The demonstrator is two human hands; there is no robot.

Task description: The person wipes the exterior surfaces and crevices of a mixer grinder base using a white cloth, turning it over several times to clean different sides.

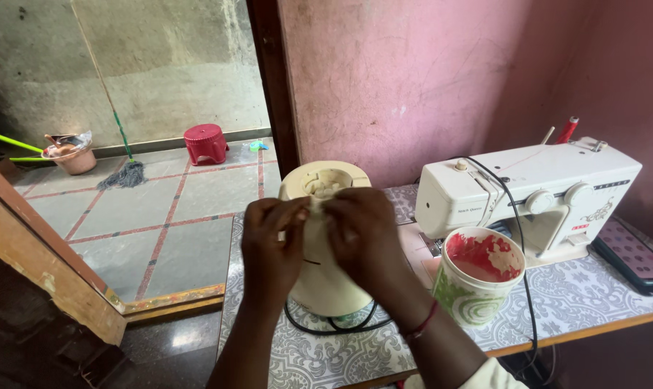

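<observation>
Mixer base (325, 248): on the table (593, 295), left of the cup (478, 277)
Sewing machine (528, 194): right, behind the cup
Stool (205, 142): far left, on the floor (168, 223)

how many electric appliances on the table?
2. A cream mixer base under both hands, left hand and right hand, near the table's left end; a white sewing machine at the right, against the pink wall. None seems hidden.

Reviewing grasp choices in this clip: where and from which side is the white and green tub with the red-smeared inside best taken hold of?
Grip the tub around its side wall, probably coming from the front right. It stands upright and open-topped, its inside smeared red, so a top or rim pinch would touch the smear. The sewing machine blocks the back, and the right hand and left hand, on the cream appliance base, crowd the left.
</observation>
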